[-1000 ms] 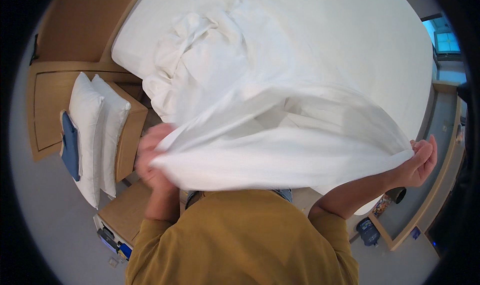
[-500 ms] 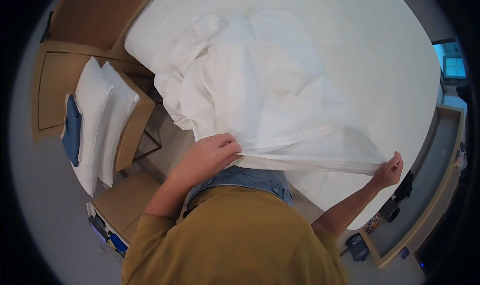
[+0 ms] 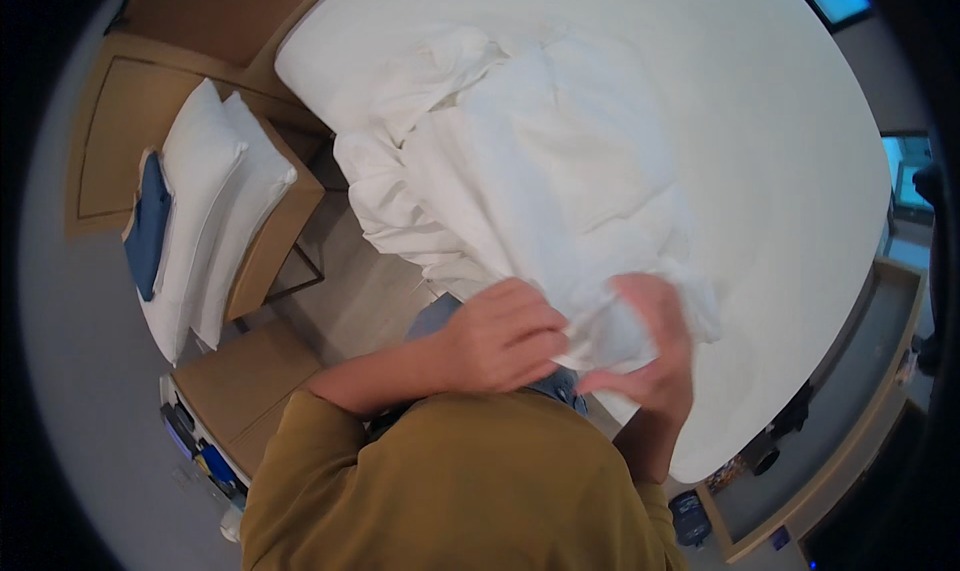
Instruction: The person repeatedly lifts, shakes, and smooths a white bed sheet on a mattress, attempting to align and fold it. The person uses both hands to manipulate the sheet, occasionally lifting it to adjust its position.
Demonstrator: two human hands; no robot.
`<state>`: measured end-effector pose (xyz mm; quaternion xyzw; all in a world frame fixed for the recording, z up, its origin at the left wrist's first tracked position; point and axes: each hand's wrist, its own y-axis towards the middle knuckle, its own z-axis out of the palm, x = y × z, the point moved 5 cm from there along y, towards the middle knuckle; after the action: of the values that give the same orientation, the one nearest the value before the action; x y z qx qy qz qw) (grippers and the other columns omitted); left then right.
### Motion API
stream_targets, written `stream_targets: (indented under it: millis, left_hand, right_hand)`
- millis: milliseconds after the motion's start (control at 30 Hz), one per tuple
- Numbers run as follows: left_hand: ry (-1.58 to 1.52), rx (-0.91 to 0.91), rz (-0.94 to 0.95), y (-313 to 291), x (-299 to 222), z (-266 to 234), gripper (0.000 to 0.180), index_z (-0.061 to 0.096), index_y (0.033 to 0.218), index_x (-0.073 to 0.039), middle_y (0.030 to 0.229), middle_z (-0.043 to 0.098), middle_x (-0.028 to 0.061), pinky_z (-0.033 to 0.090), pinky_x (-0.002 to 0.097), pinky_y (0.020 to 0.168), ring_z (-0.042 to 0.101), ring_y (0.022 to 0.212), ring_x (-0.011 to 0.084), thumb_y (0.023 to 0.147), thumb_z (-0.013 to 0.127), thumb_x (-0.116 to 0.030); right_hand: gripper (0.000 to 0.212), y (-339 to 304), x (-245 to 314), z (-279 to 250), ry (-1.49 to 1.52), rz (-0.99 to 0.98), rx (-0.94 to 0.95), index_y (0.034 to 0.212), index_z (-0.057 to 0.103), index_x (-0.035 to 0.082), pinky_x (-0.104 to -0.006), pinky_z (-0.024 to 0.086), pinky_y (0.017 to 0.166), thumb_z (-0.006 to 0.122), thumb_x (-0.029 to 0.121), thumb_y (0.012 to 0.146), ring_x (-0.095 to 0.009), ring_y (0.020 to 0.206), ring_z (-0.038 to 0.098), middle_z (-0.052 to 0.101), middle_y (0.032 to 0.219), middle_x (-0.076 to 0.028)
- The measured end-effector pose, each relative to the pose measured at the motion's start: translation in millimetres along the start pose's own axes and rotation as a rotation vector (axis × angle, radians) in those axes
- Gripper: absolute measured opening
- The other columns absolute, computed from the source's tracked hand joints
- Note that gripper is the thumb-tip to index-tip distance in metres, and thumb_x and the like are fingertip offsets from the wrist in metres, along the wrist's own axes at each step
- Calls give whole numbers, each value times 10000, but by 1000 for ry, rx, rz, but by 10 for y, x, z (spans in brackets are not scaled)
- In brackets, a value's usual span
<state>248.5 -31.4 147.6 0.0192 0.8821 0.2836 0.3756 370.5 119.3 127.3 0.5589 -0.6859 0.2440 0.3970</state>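
A crumpled white sheet (image 3: 560, 161) lies in a heap on the bed (image 3: 760, 101), its near edge gathered in front of my body. My left hand (image 3: 510, 336) is closed on that edge, fingers curled with the fabric pinched at their tips. To its right, my right hand (image 3: 655, 341) is somewhat blurred, thumb and fingers spread in a wide curve beside the cloth. Part of the sheet shows between them, and I see no grip on it. Folds hide the sheet's far layers.
Two white pillows (image 3: 195, 206) stand on a wooden bedside piece at left, with a blue cloth item (image 3: 150, 226) against them. A brown cabinet top (image 3: 245, 371) sits below. At lower right are a large blue bottle (image 3: 689, 519) and a wood-framed ledge (image 3: 830, 471).
My right hand has come left from the outstretched corner, letting it go, and now spreads near my left hand. The stretched edge has slackened and bunched. My left hand has shifted right.
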Motion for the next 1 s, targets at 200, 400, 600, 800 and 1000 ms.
stream_targets:
  millis: [200,400,600,800,1000]
  left_hand:
    - [143,-240,-14,-101,142,-195,251,580,876,-18,914,565,104,459,357,684,550,790,273,677,716,-86]
    - [34,-242,-313,-495,437,-164,262,576,886,-45,905,572,102,450,355,727,557,838,279,685,727,-121]
    - [-5,-128,-484,-970,960,182,271,597,937,-74,944,606,99,449,365,770,573,881,294,678,673,-101]
    - [316,-562,-775,-1875,1473,2,246,617,951,-90,938,593,120,434,399,825,549,894,324,705,626,-93]
    - [431,-944,-1072,-2618,1725,-149,238,638,1026,-93,1098,498,138,398,361,922,512,976,307,797,581,-70]
  right_hand:
    - [338,498,415,486,96,26,87,995,594,7,-352,468,600,728,82,695,-300,704,612,631,848,-165]
    - [134,474,361,454,238,368,10,773,602,14,-278,403,519,709,80,728,-156,548,542,580,613,-99]
    - [197,486,590,264,384,219,-339,762,582,9,-279,410,544,688,164,702,-150,557,523,604,647,-66]
    - [445,596,730,173,420,-54,-450,749,430,14,-307,421,509,608,414,828,-168,553,530,562,632,-111]
    - [272,758,745,466,328,-9,-205,718,595,28,-345,497,617,757,246,739,-241,625,632,657,687,-93]
